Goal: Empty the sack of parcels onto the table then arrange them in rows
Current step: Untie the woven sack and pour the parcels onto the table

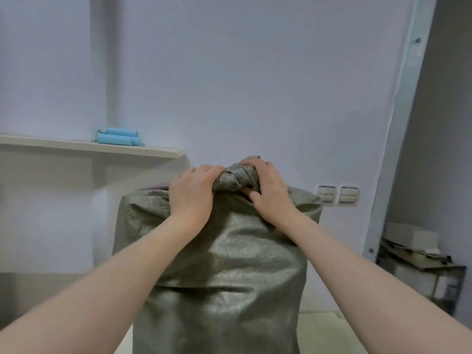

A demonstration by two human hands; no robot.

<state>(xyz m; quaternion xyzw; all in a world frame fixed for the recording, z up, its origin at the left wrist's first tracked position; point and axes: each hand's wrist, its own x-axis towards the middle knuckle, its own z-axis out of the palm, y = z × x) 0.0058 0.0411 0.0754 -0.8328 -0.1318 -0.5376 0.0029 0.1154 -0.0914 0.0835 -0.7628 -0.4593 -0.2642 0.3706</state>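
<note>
Walls [255,72] of pale paint closed off the view behind everything. Before them stood the woven sack [224,264], grey-green, upright and bulging. It rested on a pale surface [321,330] that was probably the bench, though its foot lay out of view. It was plainly full: the cloth was drawn taut over hard lumps, and no parcel showed, so all of them were presumably inside. Standing it on end put the mouth uppermost, within reach of both arms.

A stack of cardboard boxes [413,264] sat low at the right, and a long shelf [89,146] ran along the left wall.

The left hand [190,192] had its fingers curled onto the tied neck [233,178] of the sack from one side. The right hand [268,190] grasped it from the other, fingers over the top and thumb pressed beneath. Both seemed set to work the twist loose, since nothing could be tipped out until the mouth opened. The emptying had not begun.

Two blue rolls [118,136] lay on the shelf, and a pair of wall switches [337,195] sat beside the sack's right shoulder.
</note>
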